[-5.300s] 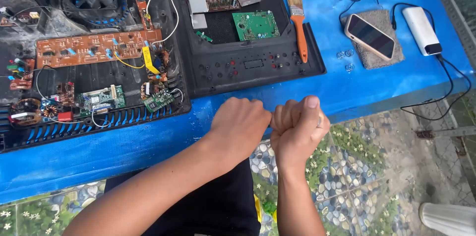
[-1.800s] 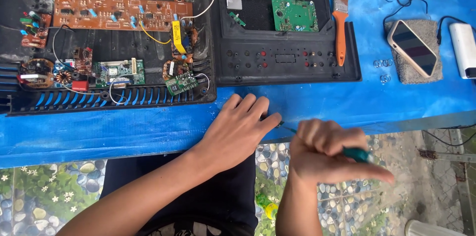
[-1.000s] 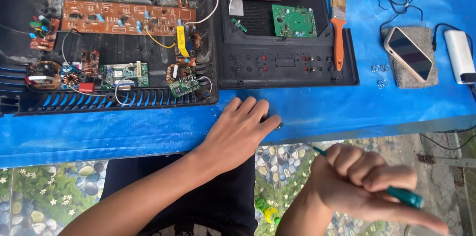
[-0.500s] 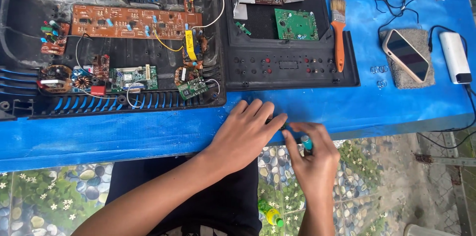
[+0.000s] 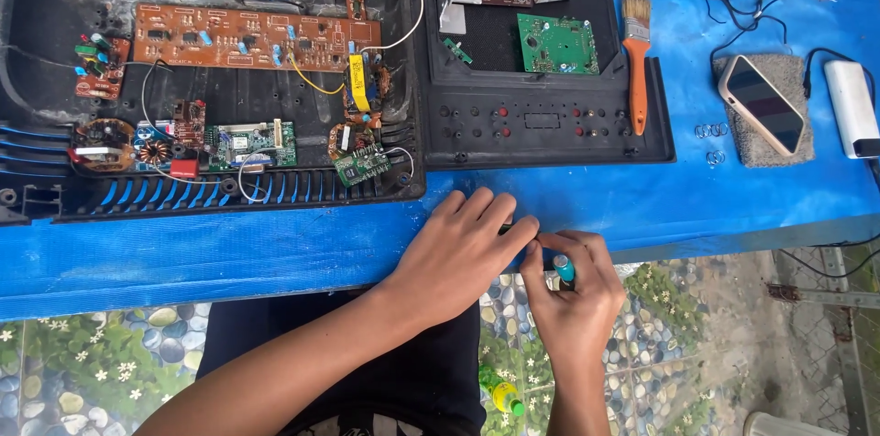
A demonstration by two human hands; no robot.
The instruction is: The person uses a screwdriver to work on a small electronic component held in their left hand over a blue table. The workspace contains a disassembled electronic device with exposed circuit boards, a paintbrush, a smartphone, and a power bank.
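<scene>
Blue desk (image 5: 275, 253) carries two opened black casings: the larger (image 5: 55, 60), at left, holds a long brown circuit board (image 5: 247, 35); the smaller panel (image 5: 550, 129) holds a green board (image 5: 556, 44), with an orange-handled brush (image 5: 636, 60) at its right edge and a phone (image 5: 762, 104) on a grey pad beyond. At the desk's near edge we note the left hand (image 5: 458, 253) lying flat, fingers spread, its grip holding nothing we can see. Touching it, the right hand (image 5: 576, 294) has its grip closed on a teal-handled screwdriver (image 5: 563, 268), the tip hidden between the hands.
</scene>
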